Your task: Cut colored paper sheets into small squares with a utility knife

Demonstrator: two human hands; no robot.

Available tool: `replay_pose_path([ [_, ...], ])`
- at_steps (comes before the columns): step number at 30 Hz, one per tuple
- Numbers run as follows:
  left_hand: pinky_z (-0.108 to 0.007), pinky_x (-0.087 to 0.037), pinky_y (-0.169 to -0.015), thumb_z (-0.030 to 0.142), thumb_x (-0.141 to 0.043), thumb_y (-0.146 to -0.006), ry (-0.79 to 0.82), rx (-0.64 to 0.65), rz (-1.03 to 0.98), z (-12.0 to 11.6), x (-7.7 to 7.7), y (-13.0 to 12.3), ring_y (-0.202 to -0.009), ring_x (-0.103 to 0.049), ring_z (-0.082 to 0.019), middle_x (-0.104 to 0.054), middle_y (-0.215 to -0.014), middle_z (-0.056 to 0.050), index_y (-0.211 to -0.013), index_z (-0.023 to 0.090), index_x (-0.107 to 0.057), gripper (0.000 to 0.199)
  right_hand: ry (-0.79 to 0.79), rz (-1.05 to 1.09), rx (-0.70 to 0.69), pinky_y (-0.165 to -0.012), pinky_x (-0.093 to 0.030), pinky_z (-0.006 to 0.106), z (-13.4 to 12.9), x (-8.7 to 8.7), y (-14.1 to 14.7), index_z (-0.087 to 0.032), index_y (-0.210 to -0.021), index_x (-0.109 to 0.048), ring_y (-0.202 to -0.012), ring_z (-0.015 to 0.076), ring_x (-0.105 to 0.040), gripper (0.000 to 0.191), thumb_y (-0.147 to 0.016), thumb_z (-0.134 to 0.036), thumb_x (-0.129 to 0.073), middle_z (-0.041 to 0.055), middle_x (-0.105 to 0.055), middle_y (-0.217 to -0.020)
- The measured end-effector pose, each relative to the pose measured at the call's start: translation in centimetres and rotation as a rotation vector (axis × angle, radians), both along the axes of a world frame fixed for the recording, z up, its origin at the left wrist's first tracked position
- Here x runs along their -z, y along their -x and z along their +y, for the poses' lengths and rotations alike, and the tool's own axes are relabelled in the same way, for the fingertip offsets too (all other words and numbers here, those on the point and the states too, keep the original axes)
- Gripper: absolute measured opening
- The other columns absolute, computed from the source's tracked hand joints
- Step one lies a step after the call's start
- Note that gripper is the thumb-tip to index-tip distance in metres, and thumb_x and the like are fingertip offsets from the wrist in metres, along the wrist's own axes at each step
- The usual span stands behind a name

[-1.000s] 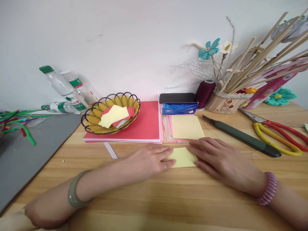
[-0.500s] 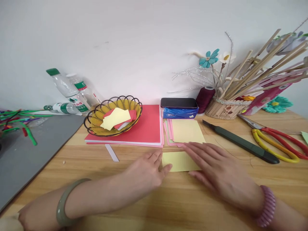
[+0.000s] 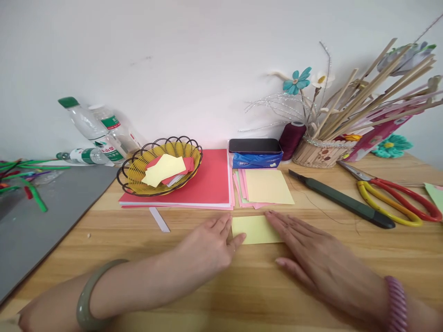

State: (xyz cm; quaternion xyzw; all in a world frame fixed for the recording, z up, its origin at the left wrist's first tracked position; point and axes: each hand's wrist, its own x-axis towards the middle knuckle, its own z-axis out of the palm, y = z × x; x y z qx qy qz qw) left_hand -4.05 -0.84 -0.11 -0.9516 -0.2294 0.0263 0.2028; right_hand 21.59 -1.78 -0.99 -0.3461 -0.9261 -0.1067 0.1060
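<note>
Yellow paper (image 3: 258, 229) lies flat on the surface (image 3: 249, 288).
Our left grip (image 3: 211, 242) rests at its left end, thumb and fingers apart; our right grip (image 3: 318, 253), fingers over the right end, has drawn its thumb clear, so the paper seems pressed, not pinched.

On the desk (image 3: 242, 299), a paper slip (image 3: 258, 229) lies between left fingers (image 3: 238, 240) and right fingers (image 3: 282, 226); behind, a paper stack (image 3: 270, 185); left, a basket (image 3: 134, 171) on sheets (image 3: 215, 180); right, knife (image 3: 341, 201) and scissors (image 3: 363, 175).
</note>
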Motion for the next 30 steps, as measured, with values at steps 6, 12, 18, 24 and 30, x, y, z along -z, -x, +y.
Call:
replay_pose_path([
  [6,-0.038,-0.048,-0.09,0.016,-0.07,-0.076,0.045,0.011,-0.004,0.2,-0.5,0.1,-0.112,-0.058,-0.031,-0.061,-0.115,-0.026,-0.116,0.007,-0.057,0.043,-0.07,-0.028,0.017,-0.099,-0.039,0.052,-0.3,0.4,-2.2,-0.006,-0.14,-0.032,-0.117,0.027,-0.052,0.063,-0.088,-0.038,-0.048,0.0192,-0.052,-0.131],
  [12,-0.034,-0.04,-0.101,0.017,-0.051,-0.092,0.211,0.139,-0.127,2.3,-1.3,0.6,-0.122,-0.05,-0.021,-0.051,-0.134,-0.012,-0.117,0.023,-0.056,0.026,-0.184,0.052,0.199,-0.087,-0.049,0.039,0.5,0.0,-5.1,-0.012,-0.125,-0.047,-0.104,0.024,-0.06,0.04,-0.093,-0.034,-0.038,0.0142,-0.064,-0.115],
  [18,-0.034,-0.053,-0.081,0.009,-0.047,-0.088,0.14,-0.035,-0.219,1.0,-0.9,-2.5,-0.096,-0.063,-0.023,-0.067,-0.106,-0.013,-0.114,0.009,-0.057,0.028,-0.252,0.007,0.498,-0.076,-0.049,0.049,3.6,-0.2,-8.4,-0.005,-0.125,-0.045,-0.099,0.0371,-0.058,0.046,-0.093,-0.036,-0.035,0.0249,-0.056,-0.117],
  [24,-0.035,-0.052,-0.081,0.018,-0.047,-0.092,0.115,0.039,-0.113,-1.0,0.1,-5.2,-0.107,-0.059,-0.027,-0.058,-0.122,-0.019,-0.121,0.012,-0.055,0.03,-0.223,-0.093,0.545,-0.072,-0.05,0.041,6.1,1.0,-8.8,-0.006,-0.114,-0.053,-0.086,0.0255,-0.06,0.039,-0.093,-0.035,-0.038,0.0145,-0.063,-0.095],
  [30,-0.031,-0.042,-0.098,0.018,-0.045,-0.095,0.322,0.224,-0.257,2.2,1.1,-4.4,-0.122,-0.049,-0.021,-0.049,-0.135,-0.01,-0.115,0.021,-0.061,0.025,-0.218,-0.108,0.548,-0.052,-0.045,0.032,4.8,-0.2,-8.5,-0.005,-0.112,-0.053,-0.069,0.0226,-0.059,0.037,-0.094,-0.028,-0.03,0.0131,-0.06,-0.084],
])
